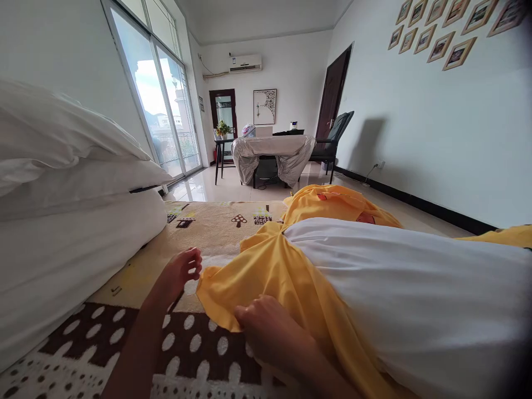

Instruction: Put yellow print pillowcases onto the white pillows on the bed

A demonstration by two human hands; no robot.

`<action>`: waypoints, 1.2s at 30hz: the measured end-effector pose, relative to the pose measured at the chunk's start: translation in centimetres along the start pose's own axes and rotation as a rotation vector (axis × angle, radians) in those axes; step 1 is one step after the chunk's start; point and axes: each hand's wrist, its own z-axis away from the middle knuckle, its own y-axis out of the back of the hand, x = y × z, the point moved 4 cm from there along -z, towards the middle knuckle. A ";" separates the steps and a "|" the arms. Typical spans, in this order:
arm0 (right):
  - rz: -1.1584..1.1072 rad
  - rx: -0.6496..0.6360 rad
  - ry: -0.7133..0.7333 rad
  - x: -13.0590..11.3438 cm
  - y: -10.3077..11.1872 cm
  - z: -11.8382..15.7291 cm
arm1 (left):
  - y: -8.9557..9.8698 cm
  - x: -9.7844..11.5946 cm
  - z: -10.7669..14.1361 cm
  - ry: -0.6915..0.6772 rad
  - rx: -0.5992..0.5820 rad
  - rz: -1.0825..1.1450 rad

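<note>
A yellow fabric cover (245, 271) lies gathered around the near end of a long white stuffed piece of bedding (399, 266). My right hand (270, 327) is closed on the loose edge of this cover, knuckles up. Beyond the white bedding, more of the yellow fabric, with small red prints, lies bunched up. Just left of the cover's corner, my left hand (183, 271) is raised over the blanket, fingers loosely curled and apart, with nothing seen in it. Whether its fingertips touch the cover is hard to make out.
Beneath everything spreads a patterned brown and beige blanket (208, 227). A stack of white bedding (75, 216) rises on the left. Farther off stand a covered table (272, 145), a black chair (334, 138) and a plant (223, 128) on a stand.
</note>
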 end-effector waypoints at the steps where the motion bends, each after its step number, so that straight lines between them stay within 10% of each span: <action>1: -0.004 0.001 0.000 0.0 0.0 0.0 | 0.6 -0.3 0.0 0.056 0.054 -0.132; 8: 0.007 -0.022 -0.016 0.1 -0.2 0.0 | -0.5 -2.5 0.7 0.157 -0.101 -0.608; 14: -0.165 0.052 -0.065 0.4 1.2 0.2 | -2.6 -3.3 0.8 0.164 -0.231 -0.391; 21: -0.490 0.443 -0.185 1.5 2.5 -0.4 | -3.7 -2.3 1.6 0.115 -0.243 -0.549; 36: -0.759 0.434 -0.391 3.7 0.7 -1.4 | -7.9 -3.0 3.4 0.087 -0.237 -0.168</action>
